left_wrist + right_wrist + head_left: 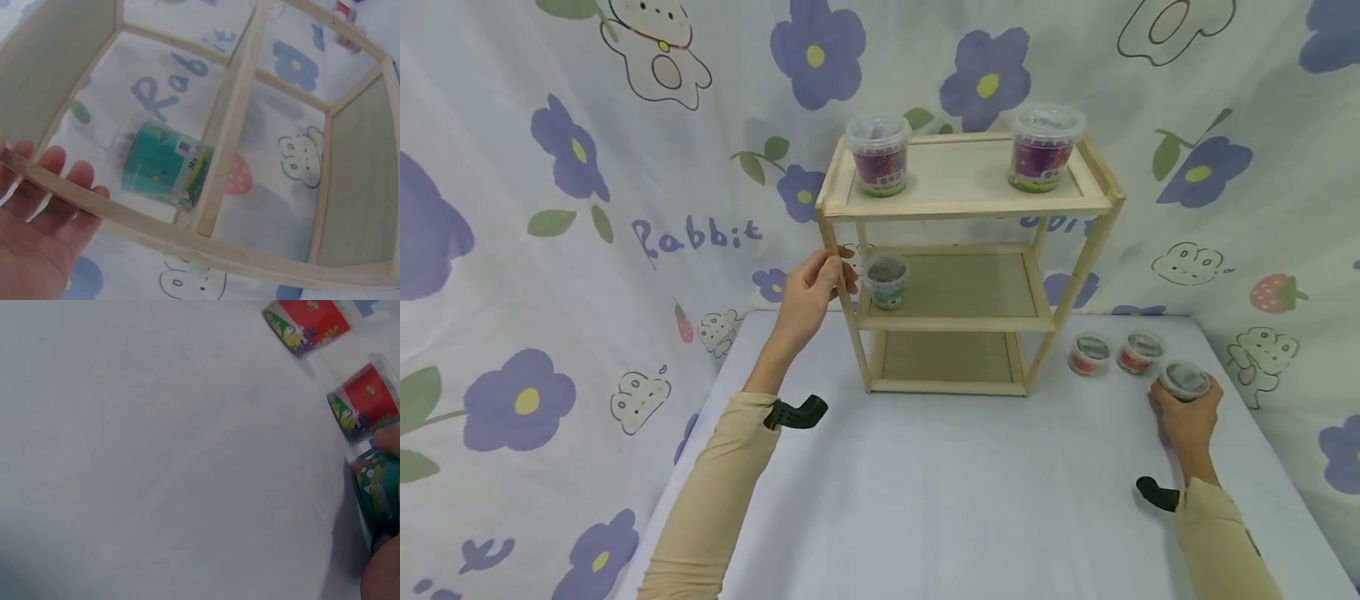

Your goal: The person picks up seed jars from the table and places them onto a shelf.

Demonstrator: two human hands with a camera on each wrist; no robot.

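On the bench (925, 500), at its right side, the right hand (1187, 421) curls its fingers round a small green tub (1183, 381) that stands on the cloth, the tub lying directly ahead of the palm with its lid showing above the fingertips; two red tubs (1116, 352) stand just beside it to the left, apart from the hand. Left of centre, the left hand (811, 293) grips the front left post of a three-tier wooden shelf (970, 204), fingers wrapped round the upright at the level of the middle tier. A second green tub (886, 281) stands on that middle tier at its left end, just beside the gripping fingers but not touched. Two larger purple-labelled tubs (878, 154) occupy the top tier, one at each end, well apart
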